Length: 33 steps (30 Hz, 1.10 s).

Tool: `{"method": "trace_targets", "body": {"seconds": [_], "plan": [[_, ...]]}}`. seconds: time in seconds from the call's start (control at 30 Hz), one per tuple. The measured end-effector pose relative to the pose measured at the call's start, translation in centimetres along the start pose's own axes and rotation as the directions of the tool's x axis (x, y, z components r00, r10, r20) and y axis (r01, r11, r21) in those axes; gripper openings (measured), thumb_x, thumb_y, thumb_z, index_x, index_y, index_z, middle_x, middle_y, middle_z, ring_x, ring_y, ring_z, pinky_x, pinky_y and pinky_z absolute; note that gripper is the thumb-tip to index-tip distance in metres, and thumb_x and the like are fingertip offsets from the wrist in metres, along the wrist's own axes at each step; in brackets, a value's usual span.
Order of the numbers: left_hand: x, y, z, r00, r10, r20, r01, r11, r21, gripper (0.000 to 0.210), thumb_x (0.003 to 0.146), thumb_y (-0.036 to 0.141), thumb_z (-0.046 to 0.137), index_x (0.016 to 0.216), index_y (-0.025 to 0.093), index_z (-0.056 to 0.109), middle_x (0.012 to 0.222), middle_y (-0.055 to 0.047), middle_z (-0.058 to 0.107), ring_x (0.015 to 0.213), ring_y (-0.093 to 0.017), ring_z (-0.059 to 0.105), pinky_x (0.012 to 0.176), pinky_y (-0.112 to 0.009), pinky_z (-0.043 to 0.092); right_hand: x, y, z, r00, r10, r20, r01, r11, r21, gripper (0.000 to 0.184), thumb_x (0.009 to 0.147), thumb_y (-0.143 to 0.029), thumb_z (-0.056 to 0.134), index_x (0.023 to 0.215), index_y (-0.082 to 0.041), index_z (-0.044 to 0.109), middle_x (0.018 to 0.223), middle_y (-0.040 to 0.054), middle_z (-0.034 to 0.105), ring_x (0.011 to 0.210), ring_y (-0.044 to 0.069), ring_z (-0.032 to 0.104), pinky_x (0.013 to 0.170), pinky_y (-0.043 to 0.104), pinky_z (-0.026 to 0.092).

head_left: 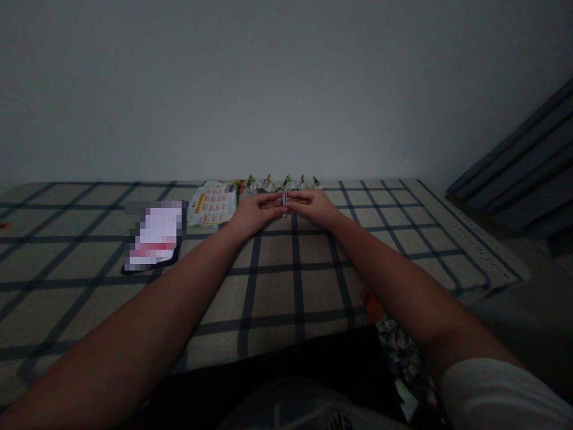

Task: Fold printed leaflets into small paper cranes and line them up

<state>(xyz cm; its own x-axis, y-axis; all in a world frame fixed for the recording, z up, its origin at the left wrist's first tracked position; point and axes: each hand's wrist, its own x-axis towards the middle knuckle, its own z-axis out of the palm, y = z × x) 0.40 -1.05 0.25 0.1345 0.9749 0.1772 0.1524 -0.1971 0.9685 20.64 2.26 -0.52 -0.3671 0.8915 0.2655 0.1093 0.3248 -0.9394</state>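
Near the table's far edge, my left hand (258,210) and my right hand (311,206) meet fingertip to fingertip. Pinched between them is a small folded piece of paper (285,200), held upright with its narrow edge towards me. Just behind my hands, several folded paper pieces (287,181) with pointed, coloured tops stand in a row, their lower parts partly hidden by my fingers. To the left of my left hand lie printed paper sheets (217,205) with red and yellow print.
A phone (154,236) with a lit, blurred-out screen lies on the left. A checked cloth (273,289) covers the table, which meets a plain wall (286,89) at the back. Dark curtain folds (519,155) hang at the right. Crumpled patterned material (403,352) sits below my right forearm.
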Motion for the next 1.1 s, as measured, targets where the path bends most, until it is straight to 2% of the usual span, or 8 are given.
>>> {"method": "trace_targets", "body": {"seconds": [0.13, 0.23, 0.47, 0.6, 0.77, 0.93, 1.1], "plan": [[-0.1, 0.2, 0.1, 1.0, -0.019, 0.005, 0.019, 1.0, -0.009, 0.061, 0.065, 0.041, 0.091, 0.12, 0.015, 0.079, 0.094, -0.009, 0.079, 0.076, -0.018, 0.069, 0.082, -0.036, 0.059, 0.1, 0.0, 0.0, 1.0, 0.006, 0.017, -0.006, 1.0, 0.004, 0.042, 0.078, -0.031, 0.08, 0.117, -0.015, 0.077, 0.1, 0.0092, 0.079, 0.089, 0.02, 0.074, 0.092, 0.041, 0.062], [-0.1, 0.1, 0.2, 0.998, -0.055, 0.019, 0.057, 0.992, -0.112, 0.057, 0.067, 0.039, 0.088, 0.118, 0.014, 0.08, 0.092, -0.009, 0.08, 0.081, -0.02, 0.073, 0.088, -0.038, 0.06, 0.1, 0.0, -0.1, 0.999, -0.015, 0.032, 0.015, 1.0, 0.006, 0.046, 0.078, -0.029, 0.079, 0.123, -0.017, 0.074, 0.096, 0.0073, 0.078, 0.087, 0.019, 0.074, 0.09, 0.039, 0.062], [0.3, -0.1, 0.6, 0.994, -0.11, 0.003, 0.105, 0.939, -0.328, 0.038, 0.069, 0.017, 0.079, 0.107, 0.015, 0.081, 0.101, -0.009, 0.08, 0.089, -0.019, 0.076, 0.097, -0.038, 0.062, 0.3, 0.4, -0.1, 0.998, -0.052, 0.039, 0.052, 0.999, 0.0, 0.037, 0.08, -0.03, 0.077, 0.115, -0.018, 0.075, 0.101, 0.0073, 0.076, 0.088, 0.017, 0.072, 0.09, 0.037, 0.061], [0.2, 0.3, 0.6, 0.988, -0.151, -0.019, 0.13, 0.902, -0.412, 0.031, 0.072, 0.014, 0.076, 0.103, 0.013, 0.079, 0.102, -0.011, 0.079, 0.092, -0.02, 0.076, 0.1, -0.041, 0.062, 0.4, 0.5, 0.0, 0.997, -0.049, 0.059, 0.049, 0.999, 0.0, 0.036, 0.083, -0.033, 0.075, 0.115, -0.018, 0.076, 0.106, 0.0081, 0.076, 0.091, 0.018, 0.071, 0.09, 0.037, 0.061], [0.2, 1.1, 0.3, 0.98, -0.197, 0.003, 0.175, 0.864, -0.472, 0.035, 0.074, 0.012, 0.073, 0.109, 0.012, 0.076, 0.102, -0.012, 0.078, 0.094, -0.021, 0.076, 0.098, -0.041, 0.062, 0.4, 0.5, -0.2, 0.992, -0.092, 0.082, 0.094, 0.995, -0.028, 0.035, 0.088, -0.035, 0.071, 0.118, -0.018, 0.076, 0.109, 0.0092, 0.077, 0.088, 0.017, 0.071, 0.088, 0.036, 0.061], [0.2, 0.9, 0.3, 0.983, -0.18, 0.042, 0.178, 0.865, -0.47, 0.032, 0.078, 0.024, 0.082, 0.107, 0.014, 0.075, 0.106, -0.01, 0.077, 0.092, -0.018, 0.075, 0.096, -0.038, 0.062, 0.4, 0.7, -0.6, 0.978, -0.173, 0.116, 0.187, 0.974, -0.125, 0.034, 0.089, -0.033, 0.066, 0.117, -0.016, 0.076, 0.112, 0.0096, 0.077, 0.087, 0.015, 0.07, 0.084, 0.033, 0.06], [-0.1, 0.5, 0.6, 0.985, -0.161, 0.059, 0.17, 0.863, -0.476, 0.047, 0.068, 0.01, 0.087, 0.113, 0.012, 0.074, 0.107, -0.01, 0.077, 0.094, -0.017, 0.075, 0.098, -0.035, 0.059, 0.4, 0.8, -0.4, 0.976, -0.189, 0.106, 0.205, 0.965, -0.164, 0.029, 0.092, -0.038, 0.064, 0.108, -0.016, 0.076, 0.1, 0.0079, 0.076, 0.084, 0.016, 0.07, 0.081, 0.032, 0.06]]}}
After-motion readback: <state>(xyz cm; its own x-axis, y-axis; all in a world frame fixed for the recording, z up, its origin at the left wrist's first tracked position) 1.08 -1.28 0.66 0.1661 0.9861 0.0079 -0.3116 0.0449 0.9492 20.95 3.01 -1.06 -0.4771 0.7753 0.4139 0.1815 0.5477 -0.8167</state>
